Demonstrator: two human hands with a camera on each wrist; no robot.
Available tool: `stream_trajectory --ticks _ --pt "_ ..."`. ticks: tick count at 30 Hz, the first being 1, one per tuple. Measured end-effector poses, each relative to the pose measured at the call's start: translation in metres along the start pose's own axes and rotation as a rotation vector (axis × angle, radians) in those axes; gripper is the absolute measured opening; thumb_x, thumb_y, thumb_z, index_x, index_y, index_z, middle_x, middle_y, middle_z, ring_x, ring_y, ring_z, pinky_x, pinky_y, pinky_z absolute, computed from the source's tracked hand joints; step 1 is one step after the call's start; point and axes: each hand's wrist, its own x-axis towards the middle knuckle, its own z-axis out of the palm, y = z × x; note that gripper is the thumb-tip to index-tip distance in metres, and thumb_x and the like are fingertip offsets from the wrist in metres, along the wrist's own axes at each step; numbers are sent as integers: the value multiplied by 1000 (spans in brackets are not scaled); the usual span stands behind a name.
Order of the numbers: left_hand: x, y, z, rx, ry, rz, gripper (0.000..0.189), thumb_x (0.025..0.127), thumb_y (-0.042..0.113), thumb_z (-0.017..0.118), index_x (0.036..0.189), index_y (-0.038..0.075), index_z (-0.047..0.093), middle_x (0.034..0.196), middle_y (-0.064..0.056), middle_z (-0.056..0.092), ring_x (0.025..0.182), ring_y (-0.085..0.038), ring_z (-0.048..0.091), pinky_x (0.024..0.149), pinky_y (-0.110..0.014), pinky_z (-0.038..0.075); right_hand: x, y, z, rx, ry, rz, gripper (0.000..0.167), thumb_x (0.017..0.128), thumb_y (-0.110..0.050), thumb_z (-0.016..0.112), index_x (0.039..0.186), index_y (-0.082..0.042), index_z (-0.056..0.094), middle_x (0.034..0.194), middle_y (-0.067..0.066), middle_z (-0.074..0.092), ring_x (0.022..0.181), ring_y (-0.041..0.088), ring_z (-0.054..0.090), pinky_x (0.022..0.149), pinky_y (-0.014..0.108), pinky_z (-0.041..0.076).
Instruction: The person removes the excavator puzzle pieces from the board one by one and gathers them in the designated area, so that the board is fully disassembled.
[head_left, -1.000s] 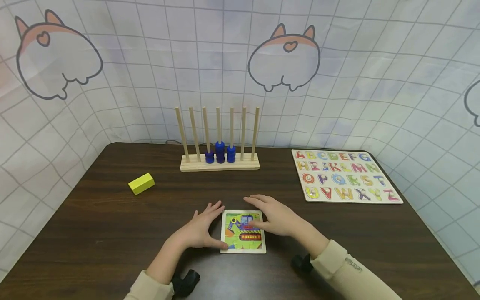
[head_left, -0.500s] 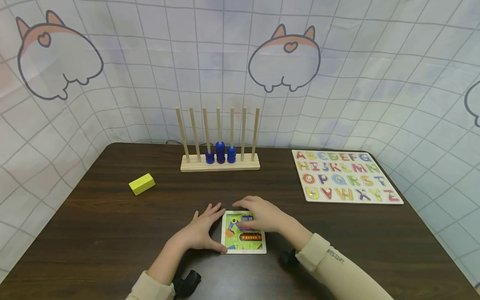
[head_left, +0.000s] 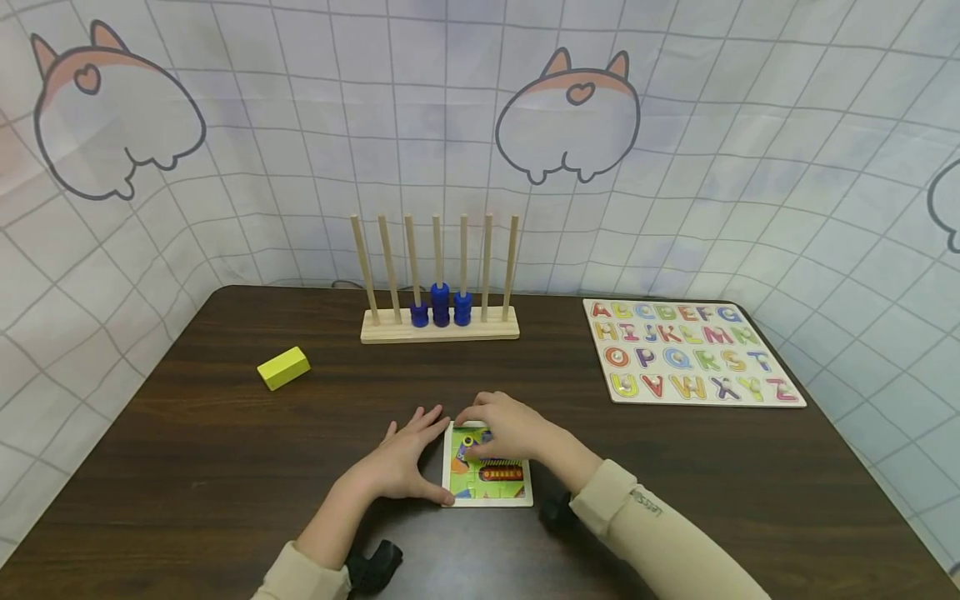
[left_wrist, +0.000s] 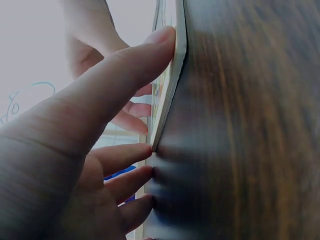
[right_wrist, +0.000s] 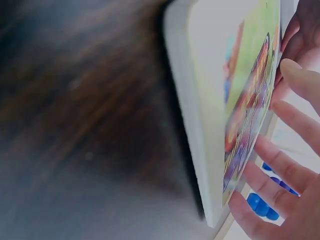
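A small square jigsaw puzzle (head_left: 487,492) with a pale frame and a digger picture lies on the dark table. My left hand (head_left: 397,462) is at its left side, thumb on the near left corner, fingers stretched toward the far left corner. In the left wrist view the thumb (left_wrist: 145,57) presses the frame and the other fingertips rest at its far end. My right hand (head_left: 510,429) reaches over the puzzle from the right, covering its upper right part. The right wrist view shows its fingers (right_wrist: 280,195) spread, fingertips near the far edge, pinching nothing.
Behind the puzzle stands a wooden peg rack (head_left: 442,332) with blue beads on three pegs. A yellow block (head_left: 283,367) lies to the left. An alphabet board (head_left: 690,354) with coloured letters lies at the back right. A patterned cloth (head_left: 420,125) hangs behind the table.
My right hand has slid left across the puzzle, from its right edge toward its upper left part. The left hand and the puzzle stay nearly still.
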Motion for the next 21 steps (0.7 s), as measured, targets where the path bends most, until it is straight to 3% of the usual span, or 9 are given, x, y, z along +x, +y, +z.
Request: stream_trajectory --ticks 10,21 --pt "0 1 0 10 -4 -14 102 61 44 82 142 6 33 150 -11 19 138 -32 8 103 -62 4 7 -6 -4 -50 -62 30 40 76 -34 74 113 -25 62 110 3 52 96 19 48 83 36 45" --pt "-1 2 0 9 -2 -21 101 62 43 82 143 9 33 150 -11 19 138 -32 8 103 -62 4 12 -8 -11 -39 -146 29 55 69 -36 80 118 -24 59 111 3 50 96 20 46 83 36 46"
